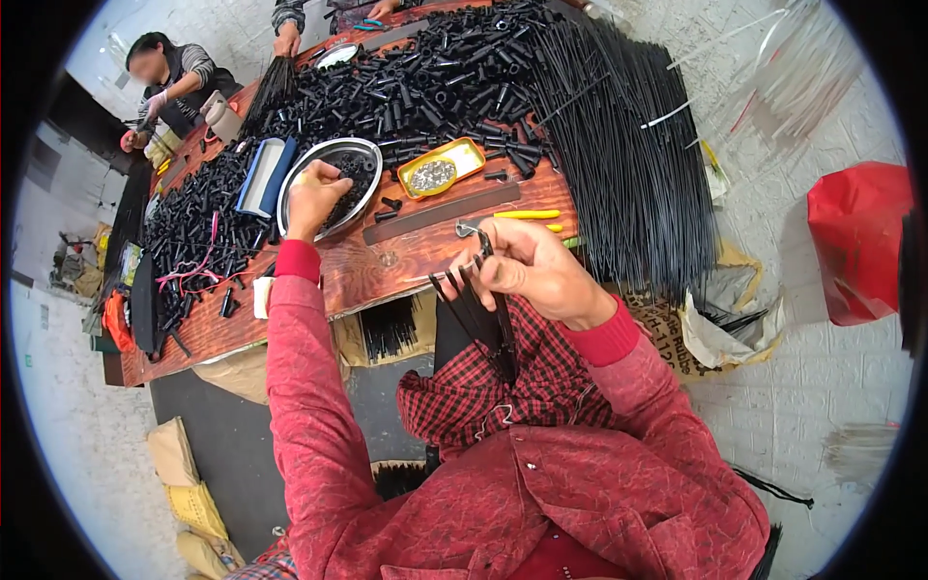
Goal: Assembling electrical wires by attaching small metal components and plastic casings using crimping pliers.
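Observation:
My left hand [314, 198] is over an oval metal tray [364, 147] of small black parts. Its fingers are curled together, and whatever they pinch is too small to make out. My right hand [543, 273] is closed around a bundle of thin black rods [495, 333], which hangs down over my lap. A black piece stands up between its thumb and fingers. Beyond that hand is a pair of pliers with yellow handles [527, 214], partly hidden by it.
A yellow tray [466, 159] holds small silvery pieces. Black tubular parts [416, 82] are heaped across the wooden table [387, 259]. Long black rods [628, 164] hang over its right edge. A blue container [266, 177] stands left of the metal tray. Co-workers sit at the far side.

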A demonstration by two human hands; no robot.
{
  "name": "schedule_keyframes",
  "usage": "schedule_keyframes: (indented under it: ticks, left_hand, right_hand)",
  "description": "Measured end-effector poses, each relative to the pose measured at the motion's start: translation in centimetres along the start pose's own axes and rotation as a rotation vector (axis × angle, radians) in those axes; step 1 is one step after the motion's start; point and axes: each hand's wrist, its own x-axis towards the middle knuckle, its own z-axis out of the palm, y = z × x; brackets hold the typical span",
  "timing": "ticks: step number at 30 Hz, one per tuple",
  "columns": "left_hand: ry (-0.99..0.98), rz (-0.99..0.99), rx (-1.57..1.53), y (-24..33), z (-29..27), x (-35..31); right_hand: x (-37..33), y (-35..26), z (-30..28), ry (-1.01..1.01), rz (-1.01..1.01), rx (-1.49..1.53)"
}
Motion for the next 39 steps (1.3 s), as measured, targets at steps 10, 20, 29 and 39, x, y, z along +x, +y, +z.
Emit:
schedule_keyframes:
  ticks: [10,20,29,39]
  left_hand:
    - [-0.628,-0.222,-1.421,13.5,-9.2,-7.1]
    - [-0.718,-0.194,-1.368,16.7,-11.3,-10.1]
    - [-0.636,-0.223,-1.557,16.3,-10.2,-11.3]
    - [-0.629,-0.219,-1.646,16.2,-10.3,-11.5]
  right_hand:
    - [1.4,1.3,0.6,-0.057,-0.025,0.008]
    - [0.7,1.8,2.0,-0.061,-0.054,-0.025]
    - [0.8,2.3,2.6,-0.013,-0.149,-0.012]
    - [1.0,2.2,2.6,-0.002,-0.139,-0.028]
